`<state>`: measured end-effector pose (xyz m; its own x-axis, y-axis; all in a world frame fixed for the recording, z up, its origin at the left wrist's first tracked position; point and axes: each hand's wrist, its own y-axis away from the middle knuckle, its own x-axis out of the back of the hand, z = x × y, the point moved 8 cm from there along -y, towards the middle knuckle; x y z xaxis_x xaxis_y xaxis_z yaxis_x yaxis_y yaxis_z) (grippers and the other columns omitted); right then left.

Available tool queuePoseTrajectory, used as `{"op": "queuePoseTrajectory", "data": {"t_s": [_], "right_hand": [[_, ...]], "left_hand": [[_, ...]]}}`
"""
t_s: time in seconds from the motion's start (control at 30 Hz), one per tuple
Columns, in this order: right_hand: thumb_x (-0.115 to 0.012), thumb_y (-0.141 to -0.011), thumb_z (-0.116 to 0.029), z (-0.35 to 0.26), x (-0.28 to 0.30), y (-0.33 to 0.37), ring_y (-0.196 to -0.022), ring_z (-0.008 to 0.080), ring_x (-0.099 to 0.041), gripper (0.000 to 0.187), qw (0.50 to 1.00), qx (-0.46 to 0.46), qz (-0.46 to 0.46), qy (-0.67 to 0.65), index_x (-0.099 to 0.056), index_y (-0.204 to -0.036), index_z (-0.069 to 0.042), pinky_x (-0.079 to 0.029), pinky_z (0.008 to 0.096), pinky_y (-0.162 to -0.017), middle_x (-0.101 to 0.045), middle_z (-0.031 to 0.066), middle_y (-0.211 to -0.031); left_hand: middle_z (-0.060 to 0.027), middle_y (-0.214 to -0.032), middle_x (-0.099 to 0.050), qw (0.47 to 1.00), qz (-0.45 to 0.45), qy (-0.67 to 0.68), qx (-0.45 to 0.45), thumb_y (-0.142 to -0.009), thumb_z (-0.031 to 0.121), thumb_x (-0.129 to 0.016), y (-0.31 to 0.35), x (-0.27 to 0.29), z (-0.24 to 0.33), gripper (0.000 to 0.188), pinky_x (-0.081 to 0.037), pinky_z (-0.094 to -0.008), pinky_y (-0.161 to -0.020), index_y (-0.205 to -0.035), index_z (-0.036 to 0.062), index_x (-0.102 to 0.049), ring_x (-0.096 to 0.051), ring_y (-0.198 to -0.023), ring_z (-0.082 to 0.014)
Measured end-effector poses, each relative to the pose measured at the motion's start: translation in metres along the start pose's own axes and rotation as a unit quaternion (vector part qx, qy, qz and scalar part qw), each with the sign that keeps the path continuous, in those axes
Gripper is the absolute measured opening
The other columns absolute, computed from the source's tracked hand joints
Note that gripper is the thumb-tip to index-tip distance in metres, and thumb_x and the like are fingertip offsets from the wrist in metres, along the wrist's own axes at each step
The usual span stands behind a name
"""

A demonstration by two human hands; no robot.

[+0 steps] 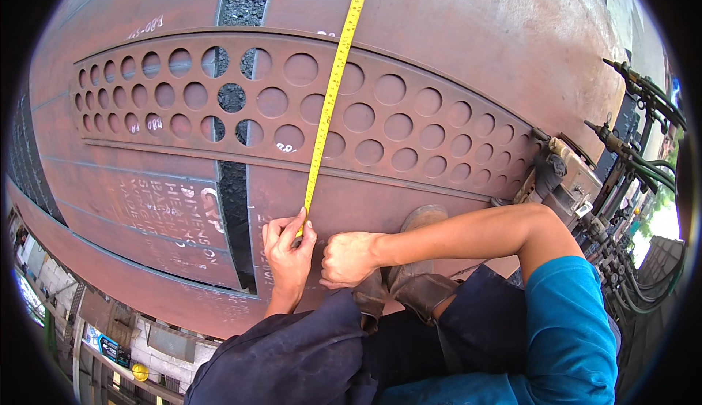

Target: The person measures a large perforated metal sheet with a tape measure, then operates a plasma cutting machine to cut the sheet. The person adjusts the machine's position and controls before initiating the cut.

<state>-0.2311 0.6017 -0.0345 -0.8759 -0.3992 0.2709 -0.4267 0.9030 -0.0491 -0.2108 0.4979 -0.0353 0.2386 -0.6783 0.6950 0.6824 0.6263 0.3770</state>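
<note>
My left hand (pixel 287 251) pinches the near end of a yellow tape measure (pixel 327 109) between thumb and fingers. The tape's blade runs away from me, crosses a long steel track with rows of round holes (pixel 369 116), and leaves the top of the picture. Close beside it on the right, my right hand (pixel 348 259) is closed in a fist, apart from the tape; whatever lies inside the fist, if anything, is hidden. Under both hands lies a large reddish-brown steel plate (pixel 344 218) with white handwritten marks.
A dark gap (pixel 235 218) splits the plates left of my hands. My boot (pixel 424 222) rests on the plate near the track. At the right stand a boxy machine (pixel 574 174), torches (pixel 610 138) and hoses (pixel 658 171). A yellow helmet-like object (pixel 140 372) sits lower left.
</note>
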Motion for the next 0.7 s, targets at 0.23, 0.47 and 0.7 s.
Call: {"op": "queuePoseTrajectory", "data": {"t_s": [0.23,0.47,0.7], "right_hand": [[-0.056,-0.098,-0.034,0.002,0.0024,0.0006,-0.058,0.0384,-0.067,0.051,1.0,-0.001,-0.002,-0.01,-0.065,-0.058,-0.004,-0.057,0.0478,-0.059,-0.065,0.0171,-0.058],[-0.056,-0.098,-0.035,0.0018,0.0049,0.0004,-0.059,0.0381,-0.068,0.051,1.0,-0.011,-0.005,-0.014,-0.065,-0.058,-0.004,-0.057,0.0482,-0.06,-0.065,0.017,-0.059],[-0.056,-0.098,-0.034,0.0,0.0061,0.0008,-0.059,0.0376,-0.068,0.051,1.0,-0.011,0.004,-0.004,-0.065,-0.058,-0.004,-0.057,0.048,-0.06,-0.065,0.0165,-0.059]], "left_hand": [[-0.0064,-0.091,-0.064,1.0,-0.004,-0.006,0.004,-0.079,0.003,-0.08,-0.0001,-0.0006,0.0,0.037,-0.049,-0.0376,-0.076,-0.115,0.0101,-0.08,-0.058,-0.086,-0.0246],[-0.0059,-0.09,-0.064,1.0,-0.004,-0.01,0.003,-0.078,0.003,-0.08,-0.0002,0.0002,0.0003,0.037,-0.049,-0.038,-0.076,-0.114,0.0107,-0.08,-0.058,-0.085,-0.0244],[-0.0058,-0.09,-0.064,1.0,-0.013,-0.003,0.015,-0.078,0.003,-0.08,0.002,-0.0003,-0.0016,0.038,-0.048,-0.0378,-0.077,-0.115,0.0107,-0.08,-0.057,-0.085,-0.0243]]}}
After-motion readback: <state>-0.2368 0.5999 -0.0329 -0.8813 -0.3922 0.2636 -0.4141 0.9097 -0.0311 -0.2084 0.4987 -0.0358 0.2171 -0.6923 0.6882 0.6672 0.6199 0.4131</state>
